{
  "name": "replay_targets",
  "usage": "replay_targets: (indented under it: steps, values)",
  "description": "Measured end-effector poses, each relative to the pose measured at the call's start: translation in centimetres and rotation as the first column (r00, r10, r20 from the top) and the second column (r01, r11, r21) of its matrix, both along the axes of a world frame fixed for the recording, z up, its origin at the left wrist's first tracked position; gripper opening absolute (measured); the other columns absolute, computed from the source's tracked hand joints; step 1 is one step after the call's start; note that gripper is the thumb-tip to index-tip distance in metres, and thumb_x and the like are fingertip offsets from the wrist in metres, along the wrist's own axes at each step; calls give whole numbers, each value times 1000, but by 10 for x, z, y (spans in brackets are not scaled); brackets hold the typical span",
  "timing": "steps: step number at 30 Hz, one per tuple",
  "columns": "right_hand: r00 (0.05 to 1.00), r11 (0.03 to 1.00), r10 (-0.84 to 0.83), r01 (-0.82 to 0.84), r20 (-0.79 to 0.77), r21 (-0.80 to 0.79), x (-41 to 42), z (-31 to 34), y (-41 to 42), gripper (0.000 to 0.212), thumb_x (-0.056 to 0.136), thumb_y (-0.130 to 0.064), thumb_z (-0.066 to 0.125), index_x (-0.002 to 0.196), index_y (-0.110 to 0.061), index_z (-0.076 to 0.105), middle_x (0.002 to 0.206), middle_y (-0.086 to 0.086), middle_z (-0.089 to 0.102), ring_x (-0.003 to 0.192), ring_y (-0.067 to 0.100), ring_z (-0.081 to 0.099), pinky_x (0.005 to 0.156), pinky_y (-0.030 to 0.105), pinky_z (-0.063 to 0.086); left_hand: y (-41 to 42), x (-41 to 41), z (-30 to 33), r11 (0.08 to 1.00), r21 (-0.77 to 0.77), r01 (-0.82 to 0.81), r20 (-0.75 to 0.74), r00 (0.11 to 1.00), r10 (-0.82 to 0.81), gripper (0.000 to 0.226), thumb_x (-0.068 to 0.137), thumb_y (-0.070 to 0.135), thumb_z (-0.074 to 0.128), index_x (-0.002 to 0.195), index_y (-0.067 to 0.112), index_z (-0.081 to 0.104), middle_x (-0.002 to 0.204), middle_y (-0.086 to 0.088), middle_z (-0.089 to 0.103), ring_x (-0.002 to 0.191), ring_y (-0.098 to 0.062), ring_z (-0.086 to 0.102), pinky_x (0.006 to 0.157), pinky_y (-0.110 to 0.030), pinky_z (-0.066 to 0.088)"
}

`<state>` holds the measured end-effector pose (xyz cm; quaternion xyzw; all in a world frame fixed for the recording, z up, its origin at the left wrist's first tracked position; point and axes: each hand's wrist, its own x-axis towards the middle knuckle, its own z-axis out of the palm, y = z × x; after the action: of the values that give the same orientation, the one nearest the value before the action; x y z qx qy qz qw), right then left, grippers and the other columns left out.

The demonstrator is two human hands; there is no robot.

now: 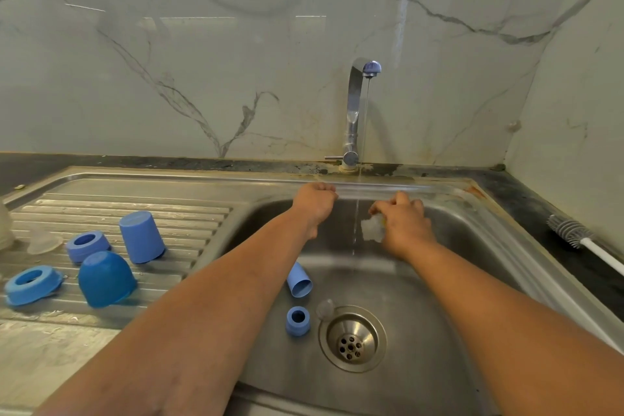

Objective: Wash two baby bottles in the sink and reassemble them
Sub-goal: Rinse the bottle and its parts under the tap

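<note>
Right hand (403,223): fingers clamped on a clear part (372,230), held beside the water stream.
Left hand (315,204): fingers curled together, nothing seen held, at the sink (472,246) back edge.

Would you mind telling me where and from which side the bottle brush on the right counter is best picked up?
Grip the white handle of the bottle brush, coming from above with the right hand. It lies flat on the dark counter, bristle head toward the wall, so the bare handle is probably the easiest part to grasp.
</note>
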<state>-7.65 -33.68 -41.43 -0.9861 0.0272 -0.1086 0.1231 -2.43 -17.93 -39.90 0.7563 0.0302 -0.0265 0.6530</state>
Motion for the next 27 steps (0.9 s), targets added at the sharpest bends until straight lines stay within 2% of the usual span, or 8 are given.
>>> replay_targets:
  steps: [3,8,12,15,17,20,22,27]
  values:
    - [987,950,120,-81,111,-302,0,1,0,41,82,-19,71,119,-31,58,120,1,38,117,25,33,98,38,38,-1,0,-1,1000,7,14,-5,1000,-14,28,90,10,61,118,9,65,123,-14,63,122,-29,55,107,-43,43]
    - [962,894,223,-136,159,-427,2,2,-1,27,88,-25,63,115,-27,65,118,1,42,120,24,34,103,36,31,-3,-2,-2,992,89,95,-2,995,-95,19,91,16,63,109,13,66,109,-10,64,108,-25,57,104,-42,46]
    - [957,853,205,-72,204,-516,1,5,-3,25,86,-24,65,111,-27,67,123,0,43,129,25,30,113,46,18,-5,-3,-4,985,117,127,8,992,-128,29,93,21,61,120,10,64,121,-14,63,118,-29,56,106,-44,44]
    - [976,963,19,40,216,-266,2,9,1,31,83,-24,69,112,-33,64,125,-2,44,127,26,30,106,46,24,-6,-4,-6,982,115,148,0,989,-149,34,95,27,59,124,9,62,124,-16,62,115,-30,57,106,-46,44]
    - [990,989,-99,87,103,117,3,13,5,43,77,-20,77,111,-39,58,125,-3,47,123,26,35,96,39,33,-6,-5,-6,980,127,154,22,987,-158,31,96,27,57,120,9,64,121,-16,64,108,-27,59,105,-45,45]
    - [1000,778,-11,25,-25,628,5,14,12,54,73,-13,82,116,-30,54,115,-3,58,107,18,51,80,27,44,-8,-7,-7,978,135,156,62,984,-166,28,98,28,55,119,12,64,114,-10,66,106,-22,59,102,-43,47]
    - [998,698,59,-27,-20,716,3,14,18,57,76,-10,80,124,-22,52,112,-2,59,99,14,53,75,24,48,-8,-8,-6,982,102,159,73,983,-167,27,99,26,54,120,12,64,114,-8,67,106,-21,61,100,-42,49]
    - [1000,647,29,-13,-8,762,6,10,27,55,79,-9,78,125,-24,52,114,1,62,103,19,58,90,37,52,-7,-8,-2,984,56,168,144,974,-175,21,98,17,56,114,11,67,112,-10,68,106,-24,63,97,-39,52]
